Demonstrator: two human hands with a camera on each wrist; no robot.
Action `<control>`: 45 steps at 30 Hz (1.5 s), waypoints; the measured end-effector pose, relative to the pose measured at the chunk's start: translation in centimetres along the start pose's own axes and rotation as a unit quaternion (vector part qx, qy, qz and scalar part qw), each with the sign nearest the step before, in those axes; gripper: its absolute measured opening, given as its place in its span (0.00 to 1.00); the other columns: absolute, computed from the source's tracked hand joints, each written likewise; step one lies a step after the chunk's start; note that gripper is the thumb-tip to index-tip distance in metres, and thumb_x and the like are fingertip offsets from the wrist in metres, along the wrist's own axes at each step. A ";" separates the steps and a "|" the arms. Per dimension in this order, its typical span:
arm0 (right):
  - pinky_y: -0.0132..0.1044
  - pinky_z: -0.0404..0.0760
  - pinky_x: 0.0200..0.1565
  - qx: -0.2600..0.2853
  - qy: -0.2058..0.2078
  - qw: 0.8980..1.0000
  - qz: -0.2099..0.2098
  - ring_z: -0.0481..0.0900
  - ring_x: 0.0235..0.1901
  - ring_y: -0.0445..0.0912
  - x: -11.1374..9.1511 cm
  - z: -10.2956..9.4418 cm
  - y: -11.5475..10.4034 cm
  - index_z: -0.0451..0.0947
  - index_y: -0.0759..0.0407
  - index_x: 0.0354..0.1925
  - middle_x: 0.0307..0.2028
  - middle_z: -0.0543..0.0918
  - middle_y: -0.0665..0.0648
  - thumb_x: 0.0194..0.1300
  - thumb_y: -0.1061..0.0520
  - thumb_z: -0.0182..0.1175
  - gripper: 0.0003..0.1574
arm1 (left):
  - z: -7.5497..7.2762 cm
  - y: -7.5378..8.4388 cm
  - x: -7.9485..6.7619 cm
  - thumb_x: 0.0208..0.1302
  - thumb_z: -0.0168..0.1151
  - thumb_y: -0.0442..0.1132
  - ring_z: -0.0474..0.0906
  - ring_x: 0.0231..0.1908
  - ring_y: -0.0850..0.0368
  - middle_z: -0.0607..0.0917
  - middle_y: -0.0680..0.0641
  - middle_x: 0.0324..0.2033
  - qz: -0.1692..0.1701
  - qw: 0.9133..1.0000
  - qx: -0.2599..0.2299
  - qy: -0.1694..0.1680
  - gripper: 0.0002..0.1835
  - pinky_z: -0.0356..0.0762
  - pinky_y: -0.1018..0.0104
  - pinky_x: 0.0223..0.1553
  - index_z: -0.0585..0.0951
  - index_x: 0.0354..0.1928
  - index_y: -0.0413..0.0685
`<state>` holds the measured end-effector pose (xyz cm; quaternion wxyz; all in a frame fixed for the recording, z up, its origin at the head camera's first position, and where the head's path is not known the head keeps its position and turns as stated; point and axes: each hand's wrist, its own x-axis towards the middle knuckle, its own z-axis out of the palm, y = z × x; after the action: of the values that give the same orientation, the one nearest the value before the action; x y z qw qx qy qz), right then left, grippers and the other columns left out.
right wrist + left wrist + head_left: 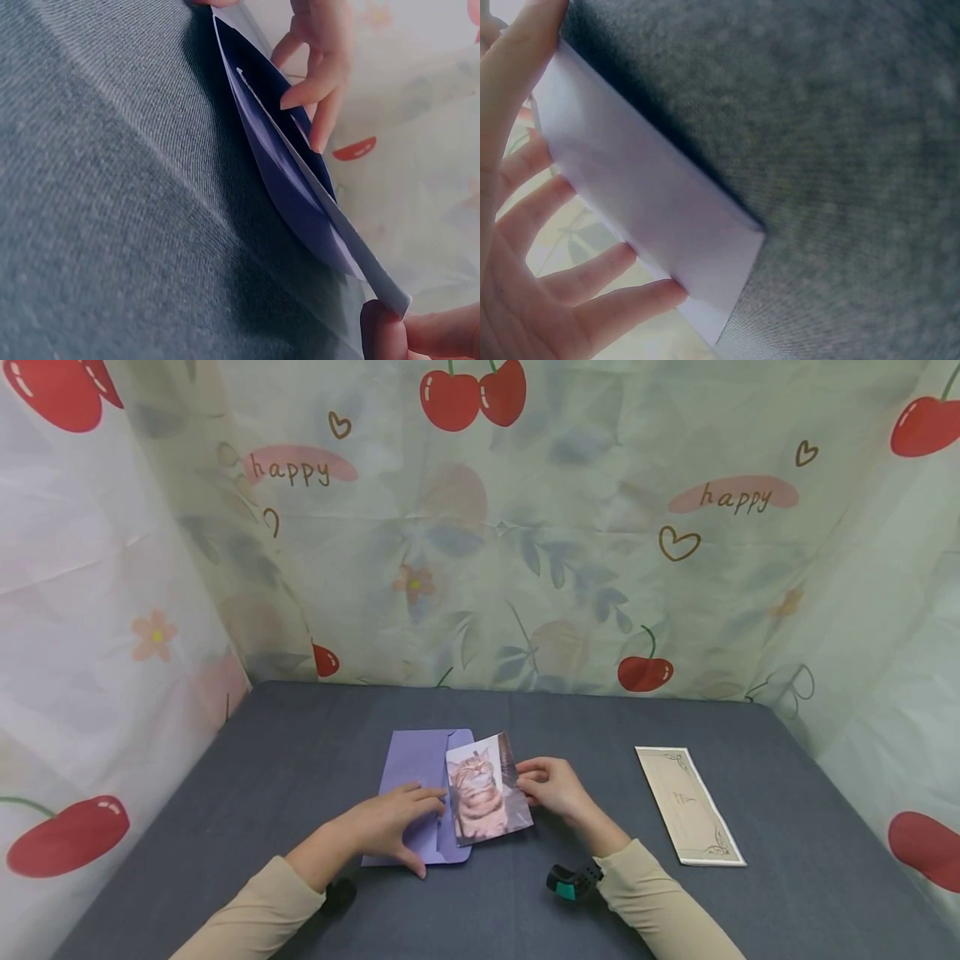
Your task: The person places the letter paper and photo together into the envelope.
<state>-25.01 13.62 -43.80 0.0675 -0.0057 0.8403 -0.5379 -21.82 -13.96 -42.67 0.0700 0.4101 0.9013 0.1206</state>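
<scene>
Pinching card (pixel 478 789) at mouth of envelope (pixel 420 756)

Gripping card by its right edge with right hand (pixel 552 787), thumb and fingers closed on it, just right of envelope. Resting left hand (pixel 378 823) on envelope with fingers spread and relaxed, curled round nothing; touching its upper layer beside the mouth with fingertips.

Showing card face up, printed with a cat, slightly turned; overlapping envelope's flap and reaching beyond envelope on the right. Seeing envelope's mouth gaping in the right wrist view, with card edge-on across the gap. Being unable to tell how far inside envelope, if at all.

Finding slip (pixel 692 810) lying flat, well apart to the right of envelope, cream-faced with ornate corners. Noting dark device (pixel 573 882) at right wrist, to the right and near side of envelope. Noting grey cloth (pixel 300 727) spreading under envelope. Seeing backdrop (pixel 375 543) hanging behind envelope, printed with cherries and "happy".
</scene>
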 end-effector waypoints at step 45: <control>0.36 0.84 0.31 0.046 -0.011 0.999 -0.011 0.81 0.28 0.42 0.1 3.3 -0.8 0.76 0.71 0.47 0.36 0.84 0.66 0.60 0.68 0.58 0.16 | -0.1 0.2 0.0 0.39 0.74 0.58 0.63 0.63 0.33 0.69 0.43 0.65 -0.003 1.000 -0.001 -0.008 0.38 0.65 0.43 0.61 0.73 0.52 0.49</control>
<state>-24.72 10.28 -44.50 0.0712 -0.0182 0.8139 -0.5763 -21.76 -13.84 -42.49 0.0780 0.4086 0.9017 0.1181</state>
